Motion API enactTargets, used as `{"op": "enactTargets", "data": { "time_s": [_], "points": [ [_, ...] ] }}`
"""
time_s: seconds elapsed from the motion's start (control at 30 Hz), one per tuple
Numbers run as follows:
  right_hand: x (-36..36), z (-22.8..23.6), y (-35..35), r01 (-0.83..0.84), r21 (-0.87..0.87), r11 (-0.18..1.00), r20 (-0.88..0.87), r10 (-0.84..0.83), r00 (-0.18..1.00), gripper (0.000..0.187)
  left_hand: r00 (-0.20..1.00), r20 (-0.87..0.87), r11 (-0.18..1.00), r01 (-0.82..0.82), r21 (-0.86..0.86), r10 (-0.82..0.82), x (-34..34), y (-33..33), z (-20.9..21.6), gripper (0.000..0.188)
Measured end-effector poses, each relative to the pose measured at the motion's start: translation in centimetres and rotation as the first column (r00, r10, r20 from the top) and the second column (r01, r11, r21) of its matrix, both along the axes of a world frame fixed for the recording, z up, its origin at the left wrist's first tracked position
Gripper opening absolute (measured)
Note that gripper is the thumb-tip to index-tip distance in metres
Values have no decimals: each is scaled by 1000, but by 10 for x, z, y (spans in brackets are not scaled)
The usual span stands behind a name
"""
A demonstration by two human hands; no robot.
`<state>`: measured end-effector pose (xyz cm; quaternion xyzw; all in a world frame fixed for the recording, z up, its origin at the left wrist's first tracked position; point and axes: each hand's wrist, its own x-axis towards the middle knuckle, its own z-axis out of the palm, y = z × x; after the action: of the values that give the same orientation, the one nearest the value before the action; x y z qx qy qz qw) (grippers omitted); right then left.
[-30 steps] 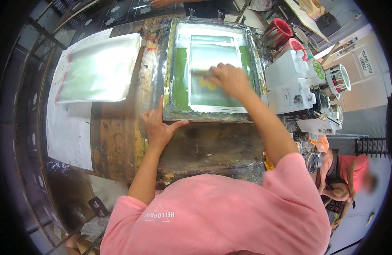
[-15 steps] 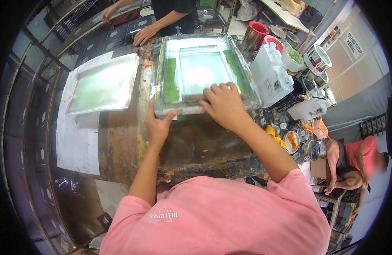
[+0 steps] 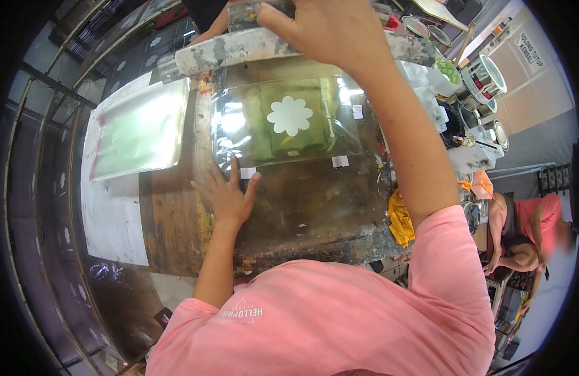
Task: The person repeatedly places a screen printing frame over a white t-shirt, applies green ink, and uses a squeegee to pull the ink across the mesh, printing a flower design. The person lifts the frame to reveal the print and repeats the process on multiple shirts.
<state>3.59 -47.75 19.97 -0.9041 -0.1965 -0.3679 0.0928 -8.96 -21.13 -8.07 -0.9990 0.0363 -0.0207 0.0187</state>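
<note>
A screen printing frame is tilted up at the far side of the table, its paint-stained near bar raised. My right hand is closed at this raised edge, fingers partly hidden; a second stained bar lies by its thumb. Below the frame a clear plastic sheet lies flat, bearing a pale flower print. Small white tabs sit along the sheet's edges. With fingers spread, my left hand is open at the sheet's near left corner, fingertips touching or just above it.
On the left, a stack of clear sheets rests on white paper. Cans, plastic jugs and a yellow cloth crowd the right side. Another person sits at far right; part of another shows behind the frame.
The frame has swung up from lying flat, uncovering the sheet with the flower. My right hand has moved up and away with it. My left hand has left the frame's corner and spread its fingers.
</note>
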Motion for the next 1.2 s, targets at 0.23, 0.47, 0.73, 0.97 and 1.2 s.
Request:
{"op": "enactTargets", "data": {
  "time_s": [0.23,0.47,0.73,0.97,1.2],
  "points": [
    [-2,3,3,18,2,1000,-50,-17,999,51,975,204,789,192,-584,-86,16,-14,12,93],
    [-1,1,2,-1,2,1000,2,1,1000,48,953,272,503,172,-847,131,76,-49,99,60],
    [-1,-8,5,74,-61,995,-25,-76,997,49,910,287,444,133,-886,300,104,92,79,64],
    [-2,-8,5,49,-37,998,37,-47,998,47,801,395,594,63,-802,449,151,232,95,67],
    [-4,-8,5,65,-25,998,-5,-65,998,45,697,536,840,-181,-511,476,167,261,62,67]
  ]
}}
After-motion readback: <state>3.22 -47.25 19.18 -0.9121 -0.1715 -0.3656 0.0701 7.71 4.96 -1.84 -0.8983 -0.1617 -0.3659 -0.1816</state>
